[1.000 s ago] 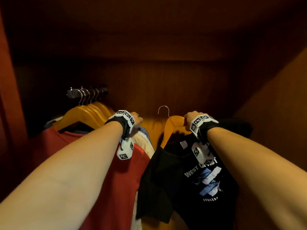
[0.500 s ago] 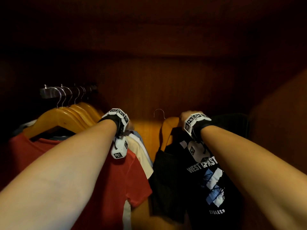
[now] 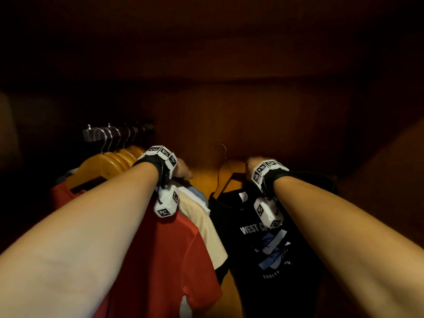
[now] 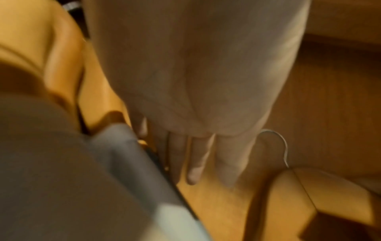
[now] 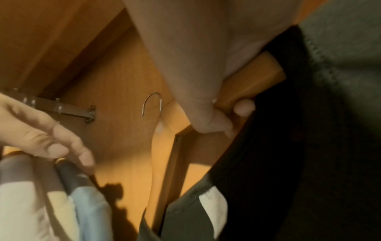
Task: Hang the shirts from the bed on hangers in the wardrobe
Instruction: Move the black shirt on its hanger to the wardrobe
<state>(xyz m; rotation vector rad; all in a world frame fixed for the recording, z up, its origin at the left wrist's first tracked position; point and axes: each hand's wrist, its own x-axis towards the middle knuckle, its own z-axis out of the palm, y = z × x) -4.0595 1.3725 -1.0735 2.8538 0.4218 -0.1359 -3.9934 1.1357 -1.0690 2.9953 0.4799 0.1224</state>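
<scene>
A black printed T-shirt [image 3: 270,246] hangs on a wooden hanger [image 3: 226,172] inside the wardrobe. My right hand [image 3: 252,162] grips that hanger's shoulder [image 5: 249,84], fingers curled round the wood. Its metal hook [image 3: 219,149] [image 5: 151,102] is free in the air, right of the rail [image 3: 114,131] and not on it. My left hand [image 3: 181,169] [image 4: 195,154] has straight fingers and presses against the hung shirts [image 3: 195,203] at the rail's right end. A red shirt [image 3: 160,260] hangs nearest me.
Several wooden hangers [image 3: 114,161] with shirts crowd the rail on the left. The rail's bracket [image 5: 88,114] fixes to the wooden back wall [image 3: 252,115]. The wardrobe's right side panel [image 3: 390,180] stands close beyond the black shirt.
The view swung slightly; both hands stay at the rail's height. The hanger with the black shirt has kept its place right of the rail, hook still free.
</scene>
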